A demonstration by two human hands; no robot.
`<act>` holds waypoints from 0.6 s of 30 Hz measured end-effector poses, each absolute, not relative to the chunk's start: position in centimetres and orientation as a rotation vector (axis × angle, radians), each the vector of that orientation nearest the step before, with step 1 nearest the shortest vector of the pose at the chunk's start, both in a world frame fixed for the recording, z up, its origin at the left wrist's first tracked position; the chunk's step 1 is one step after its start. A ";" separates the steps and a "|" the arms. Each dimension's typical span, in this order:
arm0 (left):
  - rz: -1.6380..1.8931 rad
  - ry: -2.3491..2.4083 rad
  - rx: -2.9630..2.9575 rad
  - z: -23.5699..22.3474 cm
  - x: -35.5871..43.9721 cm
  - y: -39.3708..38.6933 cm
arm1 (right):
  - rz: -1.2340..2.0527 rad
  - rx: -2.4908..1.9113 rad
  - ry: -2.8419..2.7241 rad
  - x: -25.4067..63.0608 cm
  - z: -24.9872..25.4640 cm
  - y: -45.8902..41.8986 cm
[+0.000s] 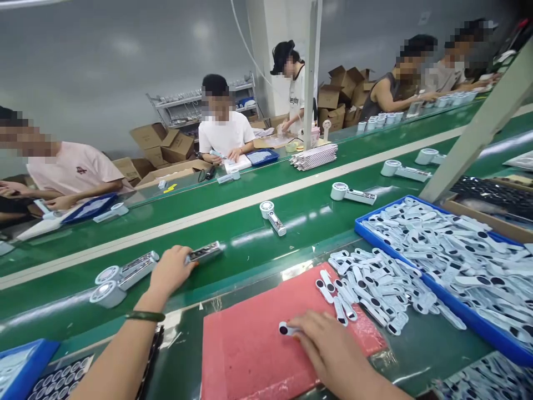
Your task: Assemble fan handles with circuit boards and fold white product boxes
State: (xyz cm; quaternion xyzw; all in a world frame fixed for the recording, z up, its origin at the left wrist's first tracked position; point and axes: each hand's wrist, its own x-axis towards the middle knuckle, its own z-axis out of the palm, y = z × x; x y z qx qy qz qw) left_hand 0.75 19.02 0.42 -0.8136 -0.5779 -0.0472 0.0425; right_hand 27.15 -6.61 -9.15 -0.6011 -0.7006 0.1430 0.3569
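- Left hand (170, 270) closed around a fan (205, 253) toward the near edge of the belt (241, 236)
- Right hand (328, 344) pinches one pale cover (284, 329) over the middle of the red mat (250, 333)
- Progress: cover apart from fan, handle interior exposed; loose covers (375, 289) heaped at mat's far right corner

Bright, fairly even light fills the scene. White glare streaks run along the green belt (233, 219) to both sides of the left hand (172, 269), and glints catch the red sheet (250, 333) right of the right hand (322, 339). Far beyond both hands, soft reflections spot the grey wall (91, 61), and pixel blocks cover people's heads (219, 103).
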 end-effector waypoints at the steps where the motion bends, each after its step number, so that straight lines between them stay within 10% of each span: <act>1: -0.120 -1.714 -2.538 0.2 0.9 17.8 | 0.473 -1.563 -1.731 27.5 -8.5 -6.8; 11: -0.035 -0.960 -3.169 -1.8 6.5 3.1 | 0.660 -1.614 -1.662 28.2 -2.7 -5.7; 18: -0.649 -0.979 -3.372 -3.9 5.9 2.6 | 0.402 -1.681 -1.946 25.6 -4.5 -5.3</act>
